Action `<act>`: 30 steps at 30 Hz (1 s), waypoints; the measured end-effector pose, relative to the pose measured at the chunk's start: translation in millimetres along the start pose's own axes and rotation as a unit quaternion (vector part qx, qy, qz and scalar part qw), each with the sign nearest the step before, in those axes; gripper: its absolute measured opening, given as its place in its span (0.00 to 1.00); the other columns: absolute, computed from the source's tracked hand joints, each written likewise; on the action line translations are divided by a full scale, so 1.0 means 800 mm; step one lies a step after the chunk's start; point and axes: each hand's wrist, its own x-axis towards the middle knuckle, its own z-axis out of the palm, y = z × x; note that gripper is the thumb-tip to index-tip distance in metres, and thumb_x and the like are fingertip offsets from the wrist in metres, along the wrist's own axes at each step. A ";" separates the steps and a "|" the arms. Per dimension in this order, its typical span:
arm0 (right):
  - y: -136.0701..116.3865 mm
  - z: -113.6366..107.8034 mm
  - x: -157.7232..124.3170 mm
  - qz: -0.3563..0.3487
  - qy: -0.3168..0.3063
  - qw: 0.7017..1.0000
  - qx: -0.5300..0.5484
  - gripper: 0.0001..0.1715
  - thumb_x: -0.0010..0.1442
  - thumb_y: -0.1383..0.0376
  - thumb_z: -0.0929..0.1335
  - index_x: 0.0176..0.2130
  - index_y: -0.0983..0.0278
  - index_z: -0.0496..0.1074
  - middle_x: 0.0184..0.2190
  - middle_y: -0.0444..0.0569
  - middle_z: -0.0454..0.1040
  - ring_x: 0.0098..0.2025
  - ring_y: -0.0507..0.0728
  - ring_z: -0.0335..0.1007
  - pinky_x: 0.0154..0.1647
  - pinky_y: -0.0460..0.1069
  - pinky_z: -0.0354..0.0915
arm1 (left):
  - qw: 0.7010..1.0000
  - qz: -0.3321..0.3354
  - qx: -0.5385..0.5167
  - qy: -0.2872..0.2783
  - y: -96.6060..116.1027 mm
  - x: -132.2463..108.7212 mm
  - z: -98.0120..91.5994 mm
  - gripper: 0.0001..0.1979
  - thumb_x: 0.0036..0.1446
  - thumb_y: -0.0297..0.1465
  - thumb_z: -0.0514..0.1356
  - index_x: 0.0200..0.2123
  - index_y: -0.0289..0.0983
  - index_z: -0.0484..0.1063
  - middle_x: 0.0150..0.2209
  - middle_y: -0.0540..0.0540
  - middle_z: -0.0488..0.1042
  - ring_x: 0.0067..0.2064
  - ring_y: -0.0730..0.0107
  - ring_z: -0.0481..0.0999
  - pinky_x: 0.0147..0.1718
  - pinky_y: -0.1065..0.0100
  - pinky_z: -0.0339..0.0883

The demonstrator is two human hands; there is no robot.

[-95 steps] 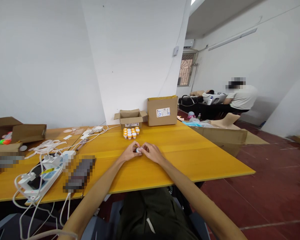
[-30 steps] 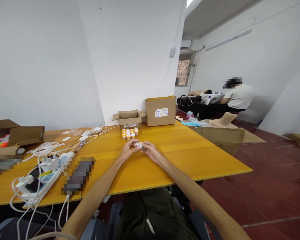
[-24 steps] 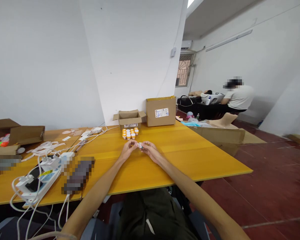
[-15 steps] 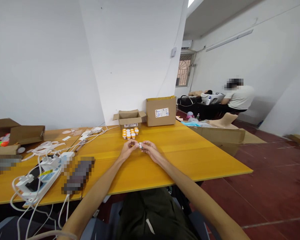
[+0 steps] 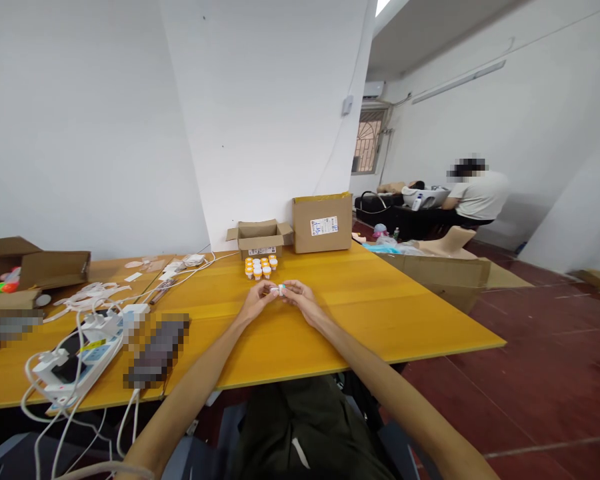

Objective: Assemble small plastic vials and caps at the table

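Both of my hands meet above the wooden table. Between their fingertips is a small white piece with a bit of green, too small for me to name its kind. My left hand pinches it from the left side. From the right, the fingers of my right hand close on it too. Just beyond my hands stand several small jars with white and orange lids, grouped in tight rows. Behind the jars is a small cardboard box with its flaps spread.
A larger carton with a label stands at the back. To the left lie a power strip with white cables, a phone and an open box. A person in a white shirt sits at far right.
The small white piece has turned slightly between my fingertips, and my fingers have shifted a little around it. The jars and boxes stay where they were.
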 end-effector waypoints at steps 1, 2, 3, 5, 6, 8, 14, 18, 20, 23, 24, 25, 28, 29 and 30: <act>-0.001 0.000 0.000 -0.001 0.000 1.000 -0.003 0.22 0.37 0.56 0.78 0.32 0.61 0.72 0.31 0.45 0.78 0.31 0.52 0.73 0.36 0.49 0.68 | 1.000 0.002 0.002 0.001 -0.001 0.000 0.000 0.15 0.44 0.40 0.68 0.31 0.37 0.73 0.33 0.48 0.76 0.36 0.67 0.73 0.39 0.67 0.65; -0.001 0.000 0.000 -0.004 0.000 1.000 -0.006 0.22 0.36 0.56 0.78 0.31 0.62 0.73 0.31 0.45 0.78 0.31 0.52 0.73 0.37 0.49 0.68 | 1.000 0.003 0.003 0.001 -0.002 0.000 0.000 0.15 0.44 0.40 0.68 0.32 0.37 0.73 0.33 0.48 0.76 0.37 0.67 0.73 0.39 0.67 0.65; -0.002 0.001 0.000 -0.008 0.002 1.000 -0.011 0.22 0.35 0.56 0.78 0.31 0.62 0.73 0.31 0.45 0.78 0.32 0.53 0.73 0.37 0.49 0.68 | 1.000 0.002 0.005 -0.001 -0.003 0.000 0.000 0.16 0.44 0.40 0.68 0.33 0.37 0.73 0.34 0.48 0.75 0.37 0.68 0.73 0.38 0.68 0.65; -0.002 0.001 0.000 -0.020 0.005 1.000 -0.022 0.22 0.34 0.57 0.78 0.29 0.62 0.74 0.30 0.46 0.78 0.33 0.54 0.73 0.39 0.50 0.68 | 1.000 -0.005 0.008 -0.009 -0.006 0.000 0.000 0.18 0.43 0.40 0.69 0.35 0.37 0.72 0.34 0.48 0.75 0.37 0.68 0.73 0.37 0.69 0.65; -0.001 0.002 0.001 -0.027 0.006 0.999 -0.027 0.21 0.33 0.57 0.78 0.29 0.62 0.75 0.30 0.46 0.78 0.34 0.55 0.73 0.39 0.50 0.68 | 1.000 -0.008 0.011 -0.015 -0.008 -0.001 0.000 0.19 0.42 0.40 0.69 0.36 0.37 0.72 0.35 0.48 0.75 0.36 0.68 0.73 0.36 0.69 0.65; 0.001 0.002 0.002 -0.039 0.008 0.998 -0.038 0.21 0.32 0.57 0.78 0.28 0.62 0.76 0.30 0.46 0.78 0.35 0.56 0.73 0.40 0.51 0.68 | 0.999 -0.008 0.019 -0.025 -0.010 -0.001 0.001 0.20 0.42 0.39 0.69 0.38 0.37 0.71 0.35 0.48 0.75 0.36 0.68 0.74 0.36 0.69 0.66; 0.009 -0.001 0.005 -0.051 0.012 0.996 -0.078 0.19 0.35 0.56 0.77 0.28 0.61 0.77 0.30 0.47 0.79 0.36 0.58 0.74 0.42 0.53 0.68 | 0.999 0.010 0.040 -0.028 -0.012 0.000 0.001 0.15 0.44 0.35 0.68 0.36 0.37 0.72 0.35 0.48 0.75 0.36 0.69 0.74 0.37 0.69 0.67; 0.010 -0.002 0.007 -0.053 0.013 0.994 -0.090 0.18 0.34 0.57 0.77 0.28 0.62 0.76 0.30 0.48 0.79 0.37 0.59 0.75 0.43 0.54 0.68 | 0.998 0.023 0.048 -0.022 -0.013 0.000 0.000 0.14 0.44 0.34 0.67 0.35 0.37 0.72 0.34 0.49 0.75 0.35 0.70 0.74 0.36 0.69 0.67; 0.010 -0.003 0.008 -0.055 0.008 0.994 -0.094 0.18 0.35 0.56 0.77 0.28 0.62 0.76 0.31 0.48 0.80 0.37 0.59 0.75 0.43 0.54 0.69 | 0.998 0.031 0.052 -0.017 -0.014 0.000 0.000 0.14 0.44 0.34 0.68 0.35 0.37 0.72 0.34 0.49 0.75 0.35 0.70 0.74 0.36 0.70 0.67; 0.010 -0.003 0.009 -0.059 0.001 0.994 -0.097 0.20 0.35 0.55 0.77 0.29 0.62 0.77 0.31 0.49 0.80 0.37 0.60 0.75 0.43 0.54 0.69 | 0.998 0.035 0.054 -0.018 -0.013 0.000 -0.001 0.14 0.44 0.35 0.68 0.35 0.37 0.72 0.33 0.50 0.75 0.34 0.71 0.74 0.35 0.70 0.67; 0.010 -0.003 0.009 -0.060 0.000 0.994 -0.097 0.20 0.35 0.55 0.77 0.30 0.62 0.77 0.31 0.49 0.80 0.37 0.60 0.75 0.43 0.54 0.69 | 0.998 0.035 0.055 -0.019 -0.013 0.000 -0.001 0.13 0.45 0.34 0.67 0.34 0.37 0.72 0.33 0.50 0.75 0.34 0.71 0.74 0.35 0.70 0.67; 0.010 -0.003 0.008 -0.060 -0.001 0.993 -0.097 0.21 0.35 0.54 0.77 0.30 0.62 0.77 0.31 0.49 0.80 0.37 0.60 0.75 0.42 0.54 0.69 | 0.998 0.034 0.055 -0.020 -0.013 0.000 -0.001 0.13 0.45 0.34 0.67 0.34 0.37 0.72 0.33 0.50 0.75 0.34 0.71 0.74 0.35 0.70 0.67; 0.009 -0.002 0.006 -0.053 -0.010 0.993 -0.101 0.22 0.37 0.52 0.77 0.31 0.62 0.78 0.32 0.49 0.80 0.36 0.59 0.75 0.40 0.53 0.70 | 0.998 0.027 0.055 -0.021 -0.013 0.000 0.000 0.12 0.45 0.33 0.67 0.34 0.37 0.72 0.32 0.50 0.74 0.34 0.71 0.74 0.35 0.70 0.67; 0.008 -0.002 0.006 -0.050 -0.015 0.993 -0.103 0.22 0.38 0.51 0.76 0.31 0.62 0.78 0.31 0.49 0.80 0.35 0.59 0.75 0.38 0.52 0.70 | 0.998 0.025 0.055 -0.021 -0.012 0.000 0.001 0.12 0.44 0.33 0.67 0.34 0.37 0.71 0.32 0.51 0.74 0.34 0.71 0.74 0.35 0.70 0.67; 0.008 -0.002 0.005 -0.047 -0.018 0.993 -0.107 0.22 0.38 0.51 0.76 0.31 0.62 0.78 0.31 0.49 0.80 0.34 0.58 0.75 0.37 0.52 0.70 | 0.998 0.023 0.054 -0.021 -0.012 0.000 0.001 0.12 0.44 0.32 0.67 0.34 0.37 0.71 0.32 0.51 0.74 0.33 0.71 0.74 0.35 0.70 0.67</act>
